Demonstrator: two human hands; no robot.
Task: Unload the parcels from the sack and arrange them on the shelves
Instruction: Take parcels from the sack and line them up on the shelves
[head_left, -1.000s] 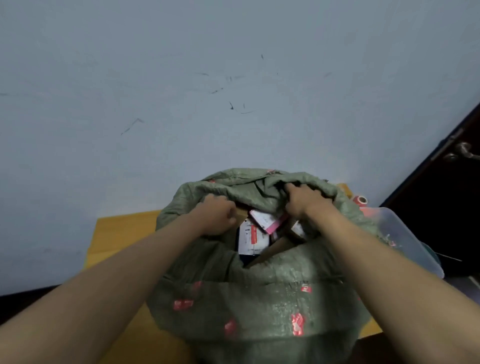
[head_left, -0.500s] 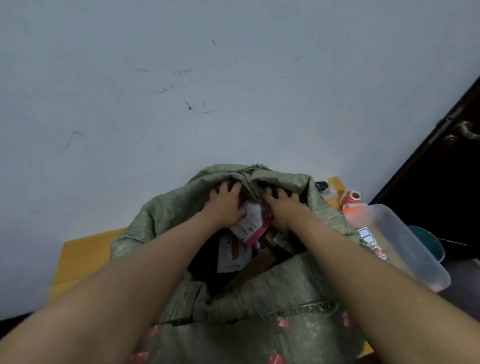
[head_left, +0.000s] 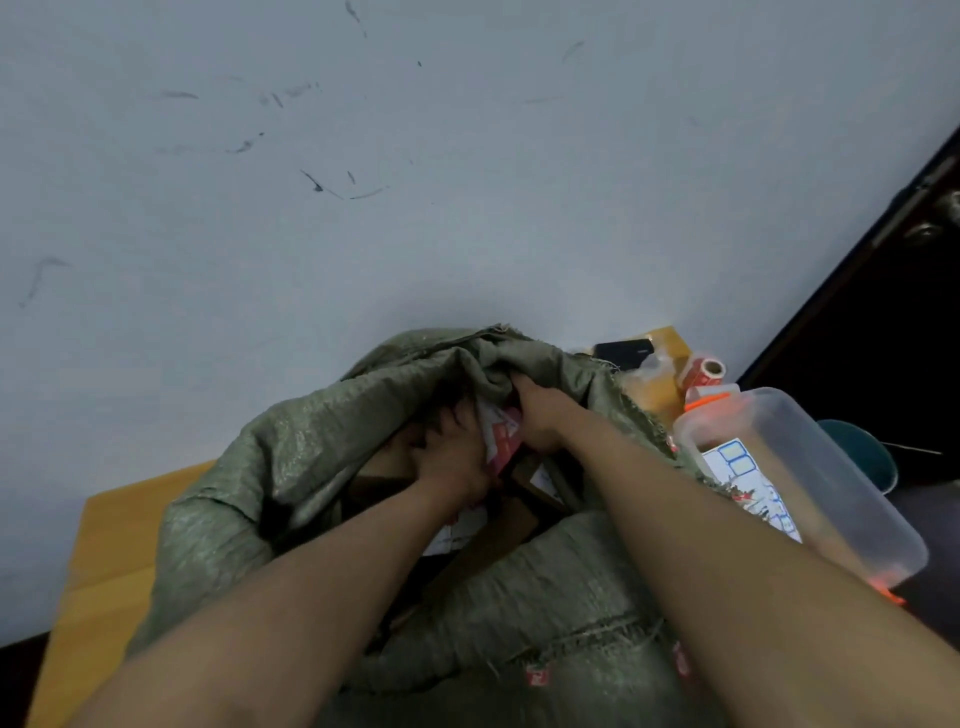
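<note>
A green woven sack (head_left: 291, 467) stands open on a yellow wooden table (head_left: 111, 545), with several parcels inside. Both of my hands reach into its mouth. My left hand (head_left: 449, 452) and my right hand (head_left: 540, 415) close from either side on a white parcel with a pink-red label (head_left: 501, 434). Brown cardboard boxes (head_left: 540, 480) and another white-labelled parcel (head_left: 457, 530) lie deeper in the sack, partly hidden by my arms. No shelves are in view.
A clear plastic tub (head_left: 810, 478) with an orange-lined rim sits right of the sack. Behind it are a red tape roll (head_left: 704, 371) and a black object (head_left: 623, 351). A dark door (head_left: 883, 312) stands at right, a pale wall ahead.
My hands left the sack's rim and went deeper into its mouth, closing together on the white and pink parcel. The camera has leaned closer and shifted left.
</note>
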